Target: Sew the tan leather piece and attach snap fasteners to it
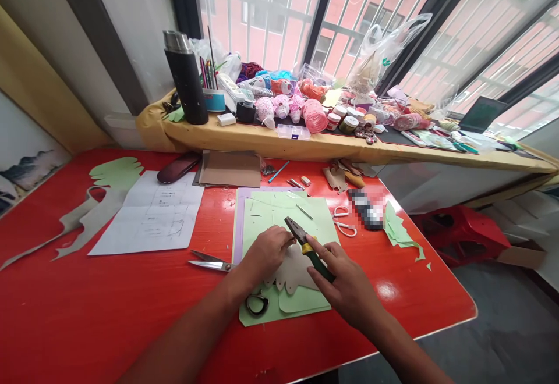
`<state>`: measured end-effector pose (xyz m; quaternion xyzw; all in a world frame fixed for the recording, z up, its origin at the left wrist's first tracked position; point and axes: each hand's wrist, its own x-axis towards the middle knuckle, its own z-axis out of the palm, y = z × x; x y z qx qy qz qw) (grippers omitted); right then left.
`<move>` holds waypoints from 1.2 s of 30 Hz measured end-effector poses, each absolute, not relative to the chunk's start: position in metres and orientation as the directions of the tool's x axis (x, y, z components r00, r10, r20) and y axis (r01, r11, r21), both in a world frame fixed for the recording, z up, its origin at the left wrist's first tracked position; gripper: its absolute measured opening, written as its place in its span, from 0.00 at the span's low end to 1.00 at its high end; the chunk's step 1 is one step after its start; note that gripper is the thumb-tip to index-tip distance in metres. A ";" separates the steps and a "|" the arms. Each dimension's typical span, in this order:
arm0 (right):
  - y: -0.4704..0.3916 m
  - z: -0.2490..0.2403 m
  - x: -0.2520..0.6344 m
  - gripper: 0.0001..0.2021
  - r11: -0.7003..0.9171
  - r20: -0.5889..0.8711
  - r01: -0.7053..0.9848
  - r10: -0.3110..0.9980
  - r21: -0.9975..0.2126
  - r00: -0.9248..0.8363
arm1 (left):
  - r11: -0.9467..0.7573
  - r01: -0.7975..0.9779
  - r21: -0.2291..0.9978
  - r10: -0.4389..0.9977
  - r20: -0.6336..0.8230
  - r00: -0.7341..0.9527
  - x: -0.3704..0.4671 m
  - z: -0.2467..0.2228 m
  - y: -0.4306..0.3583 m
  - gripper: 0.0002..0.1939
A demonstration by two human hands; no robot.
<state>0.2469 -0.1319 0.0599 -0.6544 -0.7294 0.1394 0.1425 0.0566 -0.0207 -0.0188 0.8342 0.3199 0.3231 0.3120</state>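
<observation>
My right hand [338, 273] is wrapped round pliers [321, 265] with green and yellow handles; their dark jaws point up and left, close to the other hand's fingertips. My left hand [271, 251] is closed in a pinch, and what lies between its fingertips is hidden. Under both hands is a grey-beige piece [296, 270] with a scalloped lower edge and small holes. It rests on green sheets [262, 311]. Beneath my left wrist lie scissors [213, 265], one dark handle loop showing in front of the forearm. A thin metal rod [304, 212] is on the green sheet.
White-handled scissors [343, 221] and green scraps [398, 227] lie at right. A white drawn sheet [152, 221], a dark red case [178, 167] and grey offcuts [94, 215] are at left. A black flask [186, 78] and yarn [314, 116] crowd the window ledge.
</observation>
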 end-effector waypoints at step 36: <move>-0.132 0.051 0.250 0.26 0.099 0.056 0.896 0.995 -0.433 -0.083 | -0.532 0.340 0.776 0.765 0.267 0.586 0.056 -0.019 -0.021 0.13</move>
